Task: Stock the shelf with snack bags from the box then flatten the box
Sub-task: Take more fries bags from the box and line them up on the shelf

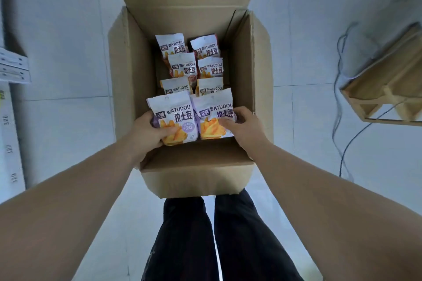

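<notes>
Cardboard box [127,75] stood open. Our left hand [148,131] clasped a snack bag [174,118], right hand [243,130] the neighbouring bag [212,107], probably to lift both.

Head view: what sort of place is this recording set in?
Probably a shop or stockroom: a cardboard box of identical snack bags on a tiled floor, with a numbered shelf rail at the left edge.

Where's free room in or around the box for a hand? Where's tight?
Free: narrow gaps between the snack bags and the box side walls, and floor tiles left of the box. Crowded: middle rows, and the near end where left hand and right hand grip front bags.
</notes>
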